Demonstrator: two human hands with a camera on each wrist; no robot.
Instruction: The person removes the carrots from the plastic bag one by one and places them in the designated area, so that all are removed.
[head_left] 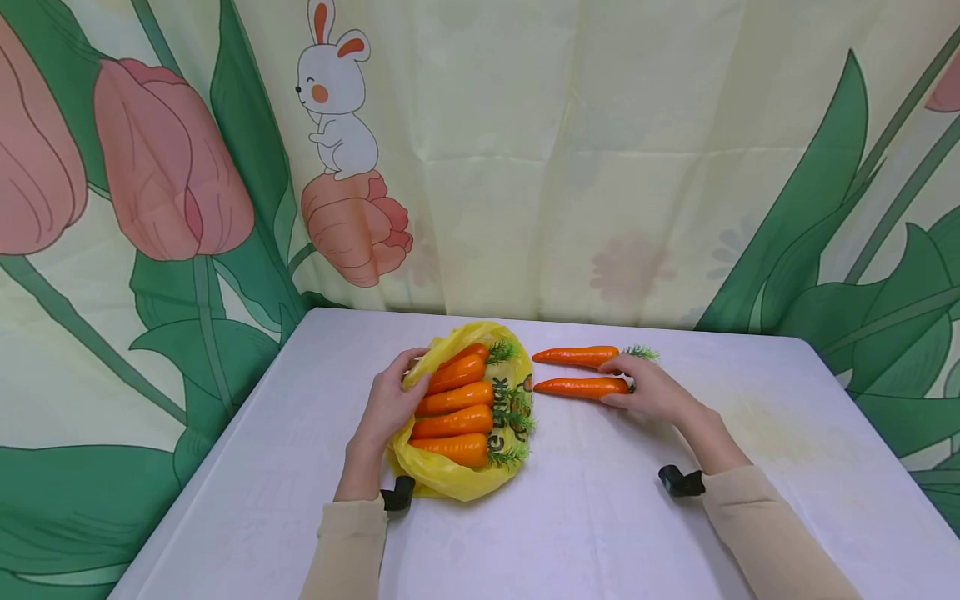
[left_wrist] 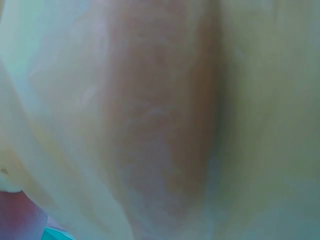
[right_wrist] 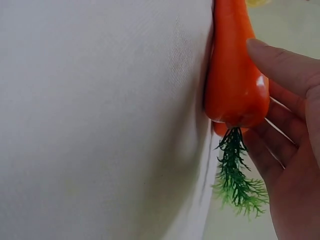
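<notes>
A yellow plastic bag (head_left: pixel 468 487) lies on the table with its mouth spread wide. Several orange toy carrots (head_left: pixel 453 398) with green tops show side by side in it. My left hand (head_left: pixel 392 396) grips the bag's left rim, thumb on the inner side. In the left wrist view, blurred pale plastic (left_wrist: pixel 270 115) fills most of the picture. Right of the bag lie two more carrots, a far one (head_left: pixel 573 356) and a near one (head_left: pixel 573 387). My right hand (head_left: pixel 648 390) holds the near carrot at its thick end, thumb against it; the fingertips are partly hidden.
A white cloth covers the table (head_left: pixel 570 517). Behind it hangs a curtain (head_left: pixel 495 208) printed with tulips and a rabbit. Black wrist straps (head_left: pixel 681 481) stick out near both cuffs.
</notes>
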